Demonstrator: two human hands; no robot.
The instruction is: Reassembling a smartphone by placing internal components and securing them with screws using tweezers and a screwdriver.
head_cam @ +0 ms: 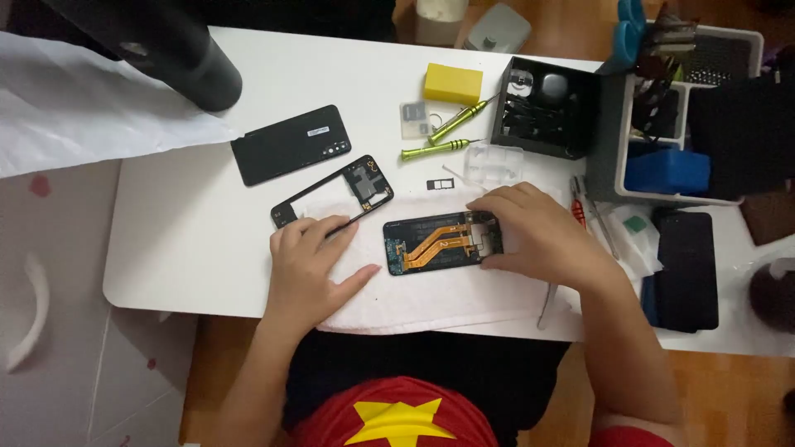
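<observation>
Opened black smartphone body [443,242], orange flex cables exposed, lying on a white cloth pad [431,298] at the near edge of the white table [182,248]. Right hand [538,236] cups the phone's right end, fingers curled against its top and bottom edges. Left hand [306,265], just left of the phone, pinches a thin black tool [346,225], thumb spread toward the phone. Behind the left hand: black plastic mid-frame [331,193] and black rear cover [290,143]. Further back: two green-handled screwdrivers [443,136], a yellow block [453,83] and a black parts box [546,108].
</observation>
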